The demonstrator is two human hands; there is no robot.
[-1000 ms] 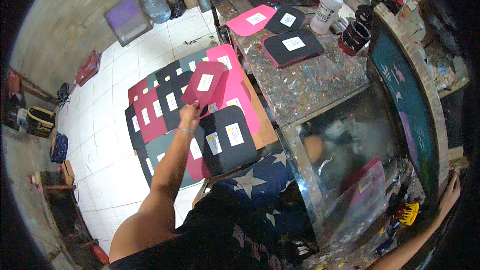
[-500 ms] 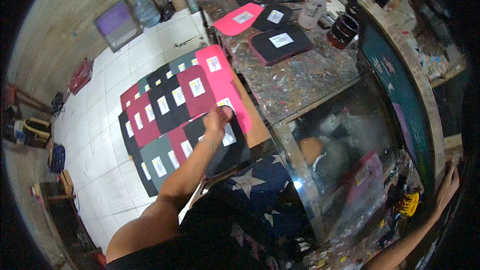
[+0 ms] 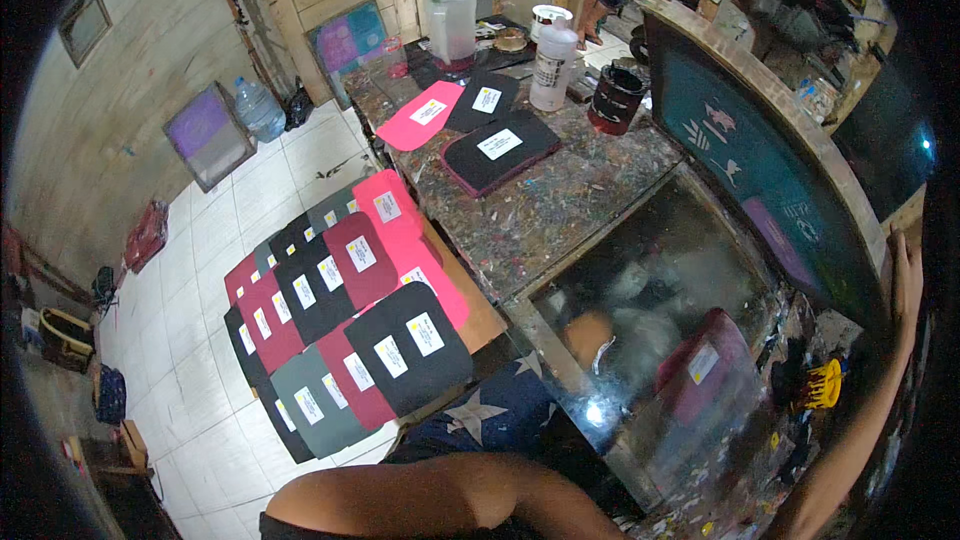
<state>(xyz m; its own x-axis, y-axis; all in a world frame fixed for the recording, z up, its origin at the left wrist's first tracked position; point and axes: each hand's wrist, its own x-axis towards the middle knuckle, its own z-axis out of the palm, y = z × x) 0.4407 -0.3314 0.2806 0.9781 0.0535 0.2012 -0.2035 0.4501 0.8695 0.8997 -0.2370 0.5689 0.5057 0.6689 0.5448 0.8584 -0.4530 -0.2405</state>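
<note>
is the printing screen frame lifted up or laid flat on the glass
Lifted: the screen frame stands tilted clear of the glass bed, with the right hand on its edge.

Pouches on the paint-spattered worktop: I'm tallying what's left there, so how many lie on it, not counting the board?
3: a pink pouch at the far left, a black pouch beside it, and a larger black pouch nearer. More may be stacked underneath.

The middle of the table (image 3: 560,210) is bare, so a hand can pass there. Along its far edge stand a jug (image 3: 452,28), a white bottle (image 3: 553,65) and a black pot (image 3: 615,100). The raised screen frame (image 3: 760,155) blocks the right edge.
</note>
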